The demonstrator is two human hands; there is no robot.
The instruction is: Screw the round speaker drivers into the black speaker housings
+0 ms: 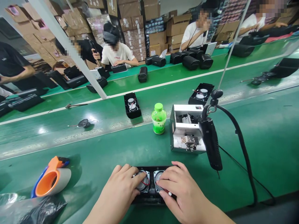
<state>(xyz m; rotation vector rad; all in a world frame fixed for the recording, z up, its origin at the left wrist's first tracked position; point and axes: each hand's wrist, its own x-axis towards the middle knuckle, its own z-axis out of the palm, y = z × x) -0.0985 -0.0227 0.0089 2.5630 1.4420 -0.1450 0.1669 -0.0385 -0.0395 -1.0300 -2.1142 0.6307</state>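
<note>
A black speaker housing (151, 199) lies on the green bench right in front of me, with two round speaker drivers side by side in it. My left hand (123, 183) grips the left speaker driver (144, 182), its fingers over the magnet and a red wire showing beside them. Around the right speaker driver (158, 179) curl the fingers of my right hand (178, 186). A small white connector (170, 193) sticks out by the right thumb. The palms cover both ends of the housing.
Behind the housing stand a green bottle (159, 119) and a white screw feeder (187, 130). An electric screwdriver (210, 140) hangs at right. A tape dispenser (50, 180) lies left. Beyond, a conveyor belt (58, 133) carries a loose driver (84, 123) and housings; several co-workers sit across it.
</note>
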